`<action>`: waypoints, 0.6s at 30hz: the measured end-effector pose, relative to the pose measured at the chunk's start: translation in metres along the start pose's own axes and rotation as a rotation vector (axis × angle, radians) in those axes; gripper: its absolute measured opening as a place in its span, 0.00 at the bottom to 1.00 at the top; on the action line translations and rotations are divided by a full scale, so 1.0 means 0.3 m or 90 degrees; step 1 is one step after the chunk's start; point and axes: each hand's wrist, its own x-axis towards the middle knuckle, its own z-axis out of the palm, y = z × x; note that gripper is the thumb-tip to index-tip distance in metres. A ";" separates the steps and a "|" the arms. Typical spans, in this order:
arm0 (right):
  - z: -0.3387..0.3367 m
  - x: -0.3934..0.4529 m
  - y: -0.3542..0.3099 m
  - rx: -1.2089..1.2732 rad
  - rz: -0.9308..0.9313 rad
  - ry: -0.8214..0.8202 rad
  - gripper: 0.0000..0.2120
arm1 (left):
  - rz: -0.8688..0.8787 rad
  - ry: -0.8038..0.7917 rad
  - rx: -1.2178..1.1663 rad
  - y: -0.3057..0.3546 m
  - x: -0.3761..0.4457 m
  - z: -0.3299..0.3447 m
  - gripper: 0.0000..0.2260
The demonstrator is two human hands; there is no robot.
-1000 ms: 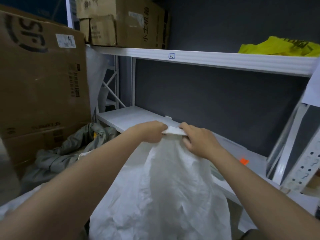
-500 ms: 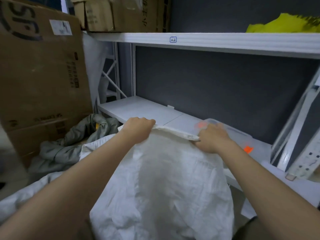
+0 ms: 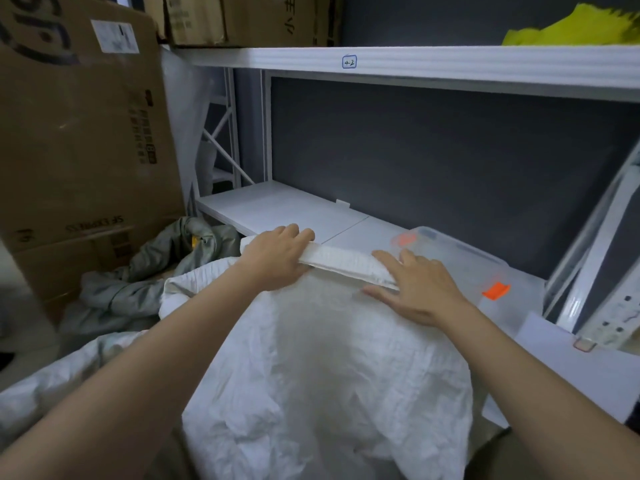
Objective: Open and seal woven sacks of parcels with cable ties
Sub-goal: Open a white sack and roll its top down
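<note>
**Folded sack mouth lying under both hands**

The white woven sack is standing between your arms in front of the lower shelf, its mouth lying as a flat folded band across the top. Your left hand is pressing the band's left end, fingers curving over its far edge; whether they are pinching it is unclear. Your right hand is lying flat and open on the right end, holding nothing.

No cable tie is showing. The risk, as I judge it: with a flat palm pinning one end, the fold may be springing loose the moment you reach away. The clear plastic box is sitting just beyond your right hand, inviting a knock.
</note>
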 end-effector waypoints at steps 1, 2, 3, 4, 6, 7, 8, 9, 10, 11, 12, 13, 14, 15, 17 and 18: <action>-0.001 0.002 0.009 0.006 -0.001 0.000 0.28 | 0.010 -0.016 -0.006 -0.001 -0.004 0.007 0.28; 0.001 0.003 0.022 0.002 -0.014 0.021 0.24 | 0.021 -0.026 -0.016 -0.002 -0.013 0.012 0.35; 0.011 0.004 0.034 0.004 -0.045 0.076 0.19 | 0.033 -0.022 -0.018 -0.001 -0.019 0.019 0.37; 0.019 0.004 0.041 0.009 -0.096 0.136 0.15 | 0.046 -0.010 -0.014 0.003 -0.020 0.025 0.35; 0.022 -0.004 0.041 0.056 -0.153 0.197 0.14 | 0.053 -0.002 -0.017 0.013 -0.008 0.015 0.22; 0.022 -0.005 0.036 0.093 -0.175 0.180 0.18 | 0.046 -0.022 -0.026 0.023 0.002 0.001 0.15; 0.019 -0.004 0.026 0.142 -0.188 0.135 0.19 | 0.037 -0.056 -0.026 0.033 0.015 -0.011 0.10; 0.017 0.000 0.017 0.181 -0.179 0.102 0.17 | 0.032 -0.078 -0.011 0.045 0.024 -0.022 0.08; 0.014 0.002 0.010 0.202 -0.152 0.069 0.13 | 0.032 -0.094 0.006 0.052 0.028 -0.024 0.07; 0.024 0.004 0.011 0.213 -0.110 0.025 0.09 | 0.037 -0.094 0.015 0.052 0.030 -0.016 0.06; 0.024 0.003 0.009 0.214 -0.074 -0.013 0.07 | 0.044 -0.091 0.022 0.048 0.033 -0.001 0.04; 0.025 -0.001 0.004 0.204 -0.058 -0.031 0.09 | 0.057 -0.086 0.021 0.041 0.036 0.022 0.03; 0.028 -0.007 0.002 0.196 -0.047 -0.038 0.14 | 0.061 -0.077 0.012 0.035 0.036 0.041 0.08; 0.031 -0.014 0.001 0.189 -0.047 -0.030 0.19 | 0.048 -0.075 -0.013 0.030 0.034 0.054 0.15; 0.031 -0.029 -0.004 0.214 -0.052 -0.017 0.20 | 0.044 -0.067 -0.071 0.031 0.029 0.070 0.21; 0.032 -0.032 -0.003 0.243 -0.039 -0.025 0.19 | 0.057 -0.051 -0.064 0.034 0.025 0.078 0.20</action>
